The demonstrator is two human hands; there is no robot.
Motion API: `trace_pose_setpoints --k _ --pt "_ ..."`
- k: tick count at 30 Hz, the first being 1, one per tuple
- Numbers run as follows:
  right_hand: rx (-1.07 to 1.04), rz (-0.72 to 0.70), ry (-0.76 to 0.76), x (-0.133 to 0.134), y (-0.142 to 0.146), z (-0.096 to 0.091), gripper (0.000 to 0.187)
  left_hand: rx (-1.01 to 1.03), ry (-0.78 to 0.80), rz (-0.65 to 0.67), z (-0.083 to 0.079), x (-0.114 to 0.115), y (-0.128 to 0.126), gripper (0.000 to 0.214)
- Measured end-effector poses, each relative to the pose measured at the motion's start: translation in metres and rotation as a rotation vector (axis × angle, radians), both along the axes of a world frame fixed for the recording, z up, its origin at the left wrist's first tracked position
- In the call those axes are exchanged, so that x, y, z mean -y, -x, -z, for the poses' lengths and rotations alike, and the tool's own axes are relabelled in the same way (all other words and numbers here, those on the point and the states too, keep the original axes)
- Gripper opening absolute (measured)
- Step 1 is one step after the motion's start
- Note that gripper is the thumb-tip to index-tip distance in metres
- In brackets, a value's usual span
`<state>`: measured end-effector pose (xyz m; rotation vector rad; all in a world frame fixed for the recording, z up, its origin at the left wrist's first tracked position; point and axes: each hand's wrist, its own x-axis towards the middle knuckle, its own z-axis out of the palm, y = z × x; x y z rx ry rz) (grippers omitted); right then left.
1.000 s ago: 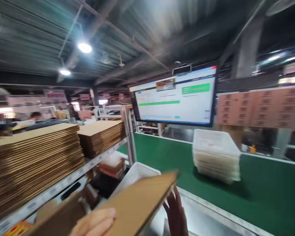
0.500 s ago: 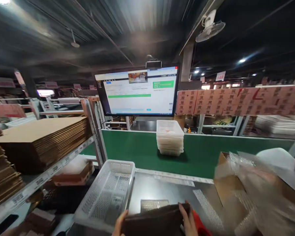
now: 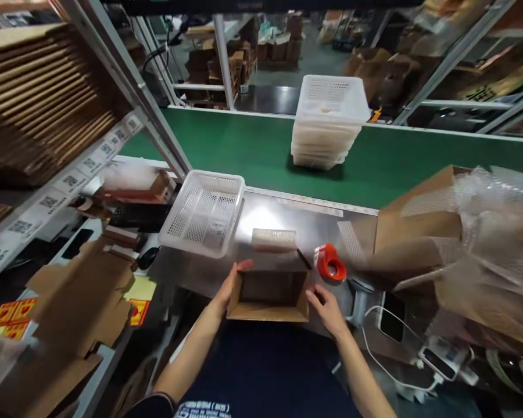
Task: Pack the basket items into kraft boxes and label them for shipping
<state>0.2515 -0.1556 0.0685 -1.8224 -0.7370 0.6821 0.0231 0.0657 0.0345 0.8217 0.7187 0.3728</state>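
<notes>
Between my two hands is a small open cardboard box (image 3: 268,313), its hollow inside facing me. My left hand (image 3: 229,285) grips its left side, with the thumb near the top edge. On the right side, my right hand (image 3: 325,305) holds the box by its wall with bent fingers. Just beyond the box, a clear bubble-wrap piece (image 3: 273,239) lies on the metal table (image 3: 261,209). A red tape dispenser (image 3: 330,264) stands right of the box, close to my right hand.
A white perforated basket (image 3: 203,213) sits at the left. Stacked white baskets (image 3: 329,125) stand on the green conveyor belt (image 3: 235,136). At right, a carton (image 3: 418,203) overflows with bubble wrap (image 3: 497,215), near a phone (image 3: 391,316) and cable. Flat cardboard (image 3: 39,98) fills the left shelf.
My view has tilted down from the screen to the table. The dark cardboard piece between my hands now shows as an open box, and the tape dispenser is in full view.
</notes>
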Motion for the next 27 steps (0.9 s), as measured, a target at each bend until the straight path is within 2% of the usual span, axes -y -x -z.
trace_pose_setpoints --k 3,5,7,10,12,13,15,16,17,19,20,22,24,27 --pt "-0.122 0.012 -0.083 0.006 0.008 0.033 0.060 0.119 -0.028 0.107 -0.003 -0.005 0.011 0.098" --pt "-0.185 -0.006 -0.108 0.003 0.010 0.053 0.074 0.157 -0.130 0.113 -0.001 -0.006 0.008 0.106" --pt "-0.194 -0.043 -0.042 -0.005 0.009 0.066 0.085 0.074 -0.235 0.076 0.005 -0.005 -0.003 0.109" --pt "-0.106 -0.060 0.145 -0.023 -0.001 0.073 0.093 -0.181 -0.399 -0.016 0.012 -0.004 -0.027 0.098" --pt "-0.022 -0.081 0.205 -0.037 -0.011 0.073 0.097 -0.318 -0.581 -0.102 0.012 -0.003 -0.039 0.088" --pt "0.025 -0.094 0.188 -0.042 -0.016 0.072 0.102 -0.344 -0.684 -0.142 0.011 -0.004 -0.043 0.083" --pt "0.129 -0.118 0.059 -0.050 -0.023 0.070 0.110 -0.302 -0.896 -0.220 0.009 -0.004 -0.045 0.071" --pt "0.184 -0.123 -0.035 -0.051 -0.024 0.070 0.107 -0.256 -0.984 -0.263 0.009 -0.004 -0.044 0.060" --pt "0.241 -0.119 -0.130 -0.052 -0.025 0.071 0.095 -0.212 -1.051 -0.306 0.010 -0.004 -0.043 0.046" --pt "0.366 -0.072 -0.279 -0.049 -0.024 0.075 0.054 -0.174 -1.145 -0.421 0.015 -0.002 -0.037 0.020" --pt "0.445 -0.041 -0.330 -0.046 -0.024 0.076 0.039 -0.185 -1.177 -0.482 0.018 -0.001 -0.034 0.018" --pt "0.602 -0.014 -0.393 -0.038 -0.027 0.077 0.040 -0.236 -1.248 -0.546 0.023 0.000 -0.026 0.026" --pt "0.732 -0.112 -0.401 -0.027 -0.037 0.071 0.048 -0.266 -1.347 -0.448 0.023 -0.004 -0.013 0.028" --pt "0.867 -0.461 -0.245 -0.006 -0.058 0.051 0.064 -0.235 -1.447 -0.023 0.007 -0.016 0.015 0.032"
